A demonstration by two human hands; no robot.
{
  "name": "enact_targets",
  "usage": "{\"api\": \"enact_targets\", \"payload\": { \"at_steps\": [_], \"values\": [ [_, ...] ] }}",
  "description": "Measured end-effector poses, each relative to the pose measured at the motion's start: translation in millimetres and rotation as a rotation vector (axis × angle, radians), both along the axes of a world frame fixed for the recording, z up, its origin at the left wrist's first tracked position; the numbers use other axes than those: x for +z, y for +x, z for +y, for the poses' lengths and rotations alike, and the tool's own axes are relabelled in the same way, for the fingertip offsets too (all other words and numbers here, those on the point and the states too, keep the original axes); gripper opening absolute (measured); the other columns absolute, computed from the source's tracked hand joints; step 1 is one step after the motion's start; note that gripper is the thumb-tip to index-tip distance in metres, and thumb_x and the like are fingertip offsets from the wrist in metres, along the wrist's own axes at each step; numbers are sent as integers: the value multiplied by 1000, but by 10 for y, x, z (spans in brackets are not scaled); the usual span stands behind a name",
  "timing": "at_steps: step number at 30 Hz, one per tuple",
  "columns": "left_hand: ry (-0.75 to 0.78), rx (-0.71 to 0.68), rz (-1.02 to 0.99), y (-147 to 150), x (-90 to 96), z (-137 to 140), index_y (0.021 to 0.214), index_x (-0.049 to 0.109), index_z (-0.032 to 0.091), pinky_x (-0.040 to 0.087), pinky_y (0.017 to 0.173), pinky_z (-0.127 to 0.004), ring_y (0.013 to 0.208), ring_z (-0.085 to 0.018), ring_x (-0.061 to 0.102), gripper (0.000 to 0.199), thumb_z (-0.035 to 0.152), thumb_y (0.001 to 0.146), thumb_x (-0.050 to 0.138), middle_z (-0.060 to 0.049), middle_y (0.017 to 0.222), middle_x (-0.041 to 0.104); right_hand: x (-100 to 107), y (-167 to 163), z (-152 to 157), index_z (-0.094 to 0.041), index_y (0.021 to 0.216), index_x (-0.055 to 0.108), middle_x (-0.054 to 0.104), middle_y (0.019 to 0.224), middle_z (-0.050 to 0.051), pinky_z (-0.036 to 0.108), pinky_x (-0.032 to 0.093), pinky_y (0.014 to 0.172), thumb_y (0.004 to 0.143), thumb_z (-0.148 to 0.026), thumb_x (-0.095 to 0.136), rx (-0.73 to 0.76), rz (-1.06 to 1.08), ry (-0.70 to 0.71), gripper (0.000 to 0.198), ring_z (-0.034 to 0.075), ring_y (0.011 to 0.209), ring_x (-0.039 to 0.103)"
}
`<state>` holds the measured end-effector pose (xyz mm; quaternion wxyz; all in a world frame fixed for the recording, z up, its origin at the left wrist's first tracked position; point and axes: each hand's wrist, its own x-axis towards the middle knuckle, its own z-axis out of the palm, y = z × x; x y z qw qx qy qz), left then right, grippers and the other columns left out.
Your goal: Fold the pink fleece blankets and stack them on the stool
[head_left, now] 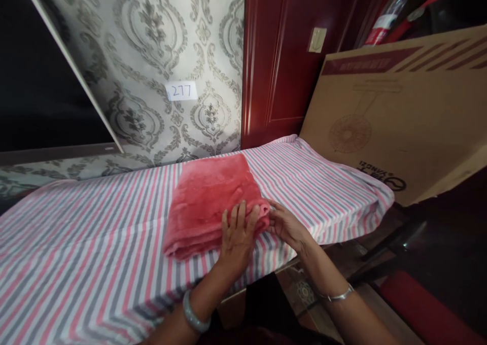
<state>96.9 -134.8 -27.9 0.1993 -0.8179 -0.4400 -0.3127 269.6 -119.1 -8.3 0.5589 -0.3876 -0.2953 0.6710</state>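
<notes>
A plush red blanket [213,187], folded into a thick pad, lies on a striped cloth [129,233] that covers a long table or bench. My left hand [238,236] rests on its near right part, fingers stretched out and slightly spread over the top. At the right end of the fold, my right hand [285,226] has its bent fingers around the rolled edge. Some of those fingertips are hidden by the fabric. The layers of the fold show along the near side.
A dark television screen [49,76] stands at the left, before patterned wallpaper with a paper label [181,91] reading 277. A dark red door or panel [281,56] is behind. A large cardboard box [403,111] leans at the right, with a bottle [388,23] behind it.
</notes>
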Motion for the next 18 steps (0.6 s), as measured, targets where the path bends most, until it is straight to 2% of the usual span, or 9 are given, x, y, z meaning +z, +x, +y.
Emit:
{"api": "enact_targets", "payload": {
  "at_steps": [2,5,8,10,13,14,16,18],
  "values": [
    [43,-3,-47,24,10,64,147,45,22,38,106,-57,131,-34,51,56,26,93,56,-21,143,54,58,-18,13,-25,118,56,69,78,-3,28,54,66,71,-21,73,11,47,22,50,13,65,65],
    [59,-18,-70,-6,95,177,143,48,18,48,92,-49,112,-31,62,52,17,92,53,-20,127,65,77,-32,21,-25,121,54,68,73,-5,26,54,66,71,-20,74,24,53,40,53,13,64,67],
    [19,-110,-67,-128,311,228,137,54,15,52,80,-45,98,-31,66,51,13,86,53,-18,114,69,20,-25,28,-24,122,53,70,77,-2,30,55,69,76,-26,73,56,46,48,50,15,68,70],
    [17,-191,-117,-286,510,191,139,51,19,52,86,-46,103,-30,65,57,11,82,53,-16,116,68,-31,-19,50,-23,121,51,73,84,3,36,56,76,80,-31,71,91,58,39,46,19,75,73],
    [44,-271,-247,-692,816,39,151,35,26,49,101,-48,120,-30,60,76,9,78,51,-11,132,63,-89,-38,137,-24,119,48,73,99,9,43,56,83,82,-37,69,153,97,9,44,24,88,74],
    [-1,-250,-269,-874,906,-32,154,30,28,49,103,-47,126,-29,57,80,11,79,52,-10,138,59,-99,-56,179,-25,118,48,73,103,10,44,55,84,82,-38,70,168,111,-3,44,25,91,74],
    [-46,-168,-339,-1286,1056,-194,159,21,30,54,99,-43,126,-29,58,85,17,80,53,-8,145,55,-110,-104,272,-25,115,49,71,105,10,44,55,84,82,-42,69,183,141,-27,42,25,92,74],
    [-102,-99,-340,-1710,1161,-372,159,17,37,59,90,-40,122,-30,62,88,29,82,58,-4,150,51,-111,-161,360,-25,110,50,72,96,5,44,56,83,83,-47,66,183,180,-55,38,24,86,75]
  ]
}}
